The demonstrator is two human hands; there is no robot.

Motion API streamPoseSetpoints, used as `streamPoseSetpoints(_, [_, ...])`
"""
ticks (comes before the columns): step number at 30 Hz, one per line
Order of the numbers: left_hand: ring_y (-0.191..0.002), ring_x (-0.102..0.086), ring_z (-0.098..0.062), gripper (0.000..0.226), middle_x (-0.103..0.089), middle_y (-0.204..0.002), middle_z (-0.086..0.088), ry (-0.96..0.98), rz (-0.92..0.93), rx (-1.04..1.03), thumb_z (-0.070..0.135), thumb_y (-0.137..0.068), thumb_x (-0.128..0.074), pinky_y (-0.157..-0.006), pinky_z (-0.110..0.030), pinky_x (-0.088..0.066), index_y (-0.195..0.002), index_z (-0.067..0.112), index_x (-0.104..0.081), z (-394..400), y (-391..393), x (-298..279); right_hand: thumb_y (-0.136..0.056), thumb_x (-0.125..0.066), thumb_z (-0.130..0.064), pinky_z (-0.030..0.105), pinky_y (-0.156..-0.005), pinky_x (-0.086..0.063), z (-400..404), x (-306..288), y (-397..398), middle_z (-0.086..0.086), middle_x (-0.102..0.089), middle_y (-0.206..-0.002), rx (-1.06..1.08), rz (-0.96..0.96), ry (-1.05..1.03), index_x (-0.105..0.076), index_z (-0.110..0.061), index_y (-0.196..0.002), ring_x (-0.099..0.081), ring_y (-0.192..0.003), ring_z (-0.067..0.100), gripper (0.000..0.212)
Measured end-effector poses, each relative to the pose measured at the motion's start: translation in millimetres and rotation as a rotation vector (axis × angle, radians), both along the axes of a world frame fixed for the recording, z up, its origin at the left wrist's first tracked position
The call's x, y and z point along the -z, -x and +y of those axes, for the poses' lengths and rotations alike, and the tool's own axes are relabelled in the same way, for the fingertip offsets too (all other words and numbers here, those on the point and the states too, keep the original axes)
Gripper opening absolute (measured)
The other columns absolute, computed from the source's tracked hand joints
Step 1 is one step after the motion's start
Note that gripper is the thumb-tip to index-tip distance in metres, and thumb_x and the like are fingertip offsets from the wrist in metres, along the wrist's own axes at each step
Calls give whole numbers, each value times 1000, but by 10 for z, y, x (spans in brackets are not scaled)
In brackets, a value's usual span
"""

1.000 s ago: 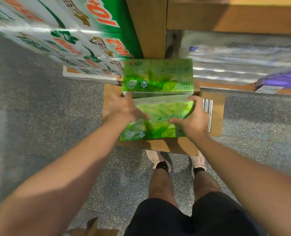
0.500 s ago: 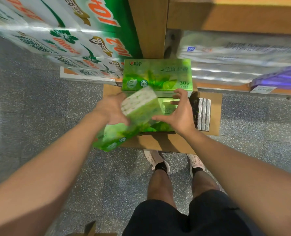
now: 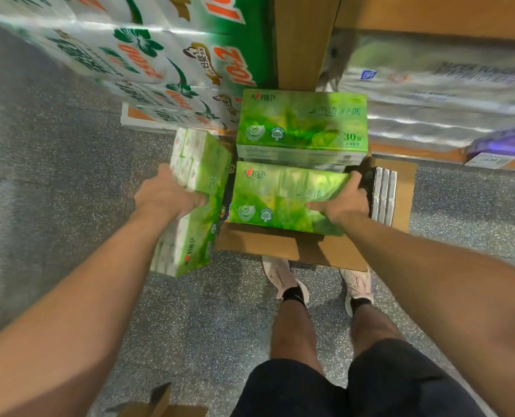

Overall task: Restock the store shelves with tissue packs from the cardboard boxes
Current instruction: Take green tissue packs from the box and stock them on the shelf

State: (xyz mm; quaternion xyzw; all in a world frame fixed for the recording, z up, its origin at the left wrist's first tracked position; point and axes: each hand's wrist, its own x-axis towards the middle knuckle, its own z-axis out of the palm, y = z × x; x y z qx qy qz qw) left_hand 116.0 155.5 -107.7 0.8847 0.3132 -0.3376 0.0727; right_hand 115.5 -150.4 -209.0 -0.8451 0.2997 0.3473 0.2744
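Midway through unloading: two green packs in hand, none of them shelved yet.

Tilted green tissue pack (image 3: 196, 203) gripped by left hand (image 3: 167, 198), out over the floor left of cardboard box (image 3: 283, 246); second pack (image 3: 283, 197) clamped at its right end by right hand (image 3: 345, 203), flat above the box. Third pack (image 3: 301, 121) standing beyond, against the shelf (image 3: 412, 152). Half a second ago: left pack close over the box, right hand only reaching in.

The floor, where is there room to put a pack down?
Bare speckled floor lies left of the left hand and its tissue pack. Crowded: the cardboard box and the shelf packs above.
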Motion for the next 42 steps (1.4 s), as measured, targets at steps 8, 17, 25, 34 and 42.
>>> streamPoseSetpoints(8, [-108, -56, -39, 80, -56, -118, -15, 60, 25, -52, 55, -67, -81, -87, -44, -53, -122, 20, -35, -115, 136, 217, -56, -76, -77, 67, -113, -17, 183, 39, 46, 21, -18, -157, -595, 72, 314, -24, -28, -148, -17, -146, 45, 117])
streamPoseSetpoints(17, [-108, -57, -39, 79, -56, -120, -13, 63, 25, -34, 56, -67, -81, -86, -45, -53, -123, 22, -36, -112, 164, 294, -58, -83, -67, 57, -106, -35, 361, 1, -151, 18, -42, -135, -866, 54, 181, -38, -23, -137, -38, -130, 40, 101])
streamPoseSetpoints(25, [-101, -56, -33, 72, -58, -109, -8, 119, 21, -22, 50, -62, -85, -76, -36, -49, -111, 25, -38, -88, 190, 355, -59, -89, -50, 40, -70, -48, 275, -53, -77, 6, -56, -97, -861, 8, -22, -32, -19, -114, -56, -79, 23, 85])
streamPoseSetpoints(34, [-124, -51, -33, 101, -53, -137, -5, 255, 62, -79, 50, -63, -86, -94, -38, -46, -144, 24, -32, 95, 356, -314, -59, -79, -60, 35, -79, -49, 316, -582, 6, -2, -56, -112, -1238, -197, 128, -45, -28, -133, -58, -99, 26, 87])
streamPoseSetpoints(42, [-113, -55, -29, 93, -58, -128, -5, 116, -69, -140, 64, -55, -82, -93, -39, -50, -129, 23, -43, 444, 911, -2120, -71, -65, -51, 39, -88, -44, 929, -2169, -166, -5, -55, -119, -1646, -563, -9, -49, -31, -125, -55, -113, 25, 60])
